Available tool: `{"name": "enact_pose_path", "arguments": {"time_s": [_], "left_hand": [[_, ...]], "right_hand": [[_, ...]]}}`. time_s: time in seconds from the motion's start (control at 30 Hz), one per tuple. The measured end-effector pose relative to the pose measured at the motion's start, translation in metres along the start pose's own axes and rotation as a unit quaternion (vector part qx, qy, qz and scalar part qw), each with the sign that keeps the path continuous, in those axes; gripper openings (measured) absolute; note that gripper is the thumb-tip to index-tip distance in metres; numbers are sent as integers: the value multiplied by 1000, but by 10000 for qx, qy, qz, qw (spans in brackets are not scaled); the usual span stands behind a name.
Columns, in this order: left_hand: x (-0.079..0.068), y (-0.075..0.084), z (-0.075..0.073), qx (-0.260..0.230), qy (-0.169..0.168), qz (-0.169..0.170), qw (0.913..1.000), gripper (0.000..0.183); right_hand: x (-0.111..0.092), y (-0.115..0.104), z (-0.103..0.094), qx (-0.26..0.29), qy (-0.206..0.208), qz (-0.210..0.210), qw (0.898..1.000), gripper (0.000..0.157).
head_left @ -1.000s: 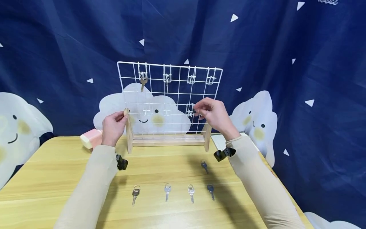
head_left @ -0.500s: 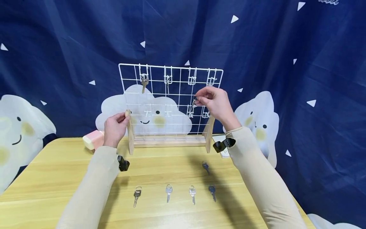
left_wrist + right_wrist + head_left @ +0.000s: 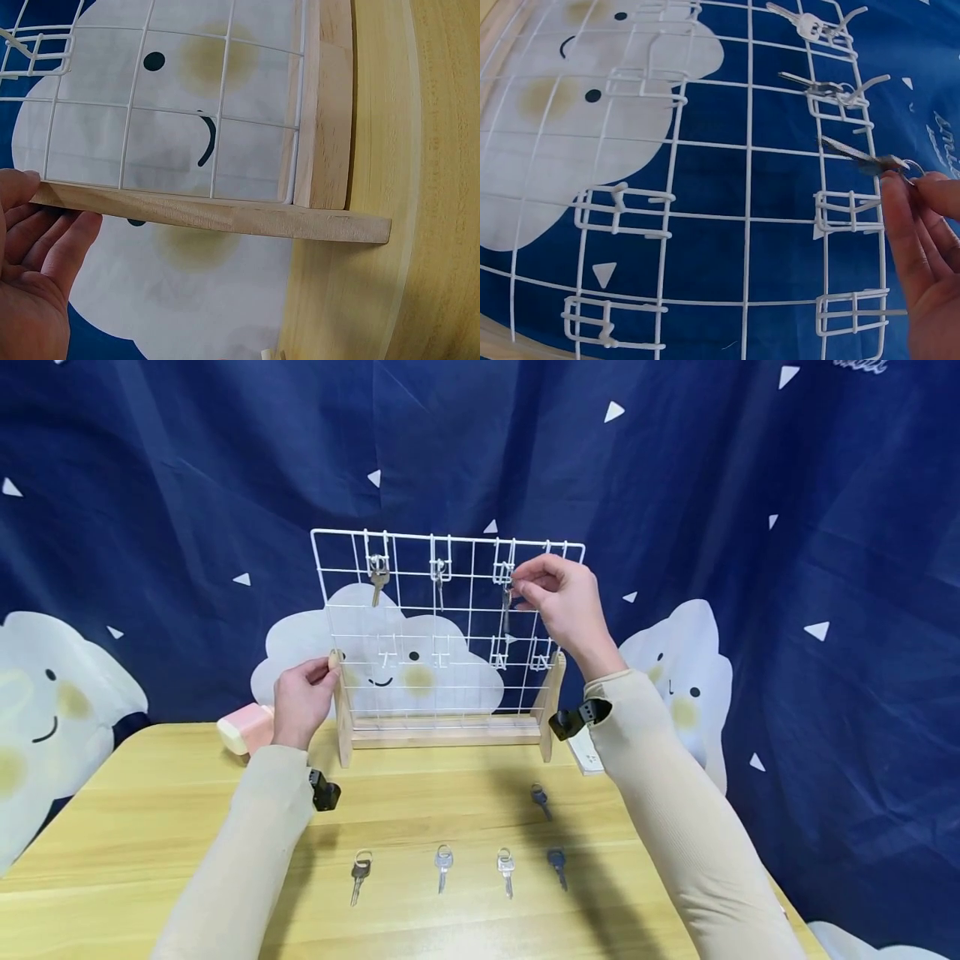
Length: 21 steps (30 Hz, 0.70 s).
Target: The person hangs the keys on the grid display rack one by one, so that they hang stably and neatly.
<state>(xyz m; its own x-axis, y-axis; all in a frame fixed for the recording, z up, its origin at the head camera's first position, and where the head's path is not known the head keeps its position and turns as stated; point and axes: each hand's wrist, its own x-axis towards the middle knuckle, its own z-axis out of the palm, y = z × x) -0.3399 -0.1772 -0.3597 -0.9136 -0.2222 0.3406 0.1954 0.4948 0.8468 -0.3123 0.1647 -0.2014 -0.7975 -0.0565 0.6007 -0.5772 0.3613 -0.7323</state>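
Observation:
A white wire grid rack (image 3: 471, 602) stands upright in a wooden base. My left hand (image 3: 302, 700) holds the top of its left wooden post (image 3: 225, 214), thumb on one side and fingers on the other. Up at the third hook (image 3: 503, 573) of the top row, my right hand (image 3: 562, 602) pinches a key (image 3: 862, 156) by its ring, the blade pointing down. Keys hang from the first two top hooks: a brassy key (image 3: 379, 583) and a silver key (image 3: 440, 585), both left of my right hand. The fourth top hook (image 3: 853, 313) is bare.
Several more keys lie on the wooden table (image 3: 187, 827), among them a dark-headed key (image 3: 361, 870), a silver key (image 3: 506, 870) and a blue-headed key (image 3: 557, 865). Left of the rack is a pink and white object (image 3: 247, 728); a white box (image 3: 587, 756) sits behind my right forearm.
My right hand has risen with the key, from the lower row of hooks up to the third hook of the top row. My left hand keeps its hold on the post.

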Motion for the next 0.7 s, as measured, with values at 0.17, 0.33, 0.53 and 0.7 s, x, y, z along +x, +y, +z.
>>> {"name": "enact_pose_path", "arguments": {"time_s": [0.17, 0.33, 0.53, 0.7], "left_hand": [[1, 1, 0, -10, 4, -17, 10000, 36], [1, 2, 0, -21, 1, -5, 10000, 36], [0, 3, 0, -1, 30, 1, 10000, 35], [0, 1, 1, -30, 39, 0, 10000, 35]], "right_hand": [[7, -1, 2, 356, 166, -152, 9991, 8], [12, -1, 4, 360, 487, -175, 9980, 7], [15, 3, 6, 138, 721, -176, 9971, 6], [13, 6, 8, 58, 758, -133, 9970, 7]]}}
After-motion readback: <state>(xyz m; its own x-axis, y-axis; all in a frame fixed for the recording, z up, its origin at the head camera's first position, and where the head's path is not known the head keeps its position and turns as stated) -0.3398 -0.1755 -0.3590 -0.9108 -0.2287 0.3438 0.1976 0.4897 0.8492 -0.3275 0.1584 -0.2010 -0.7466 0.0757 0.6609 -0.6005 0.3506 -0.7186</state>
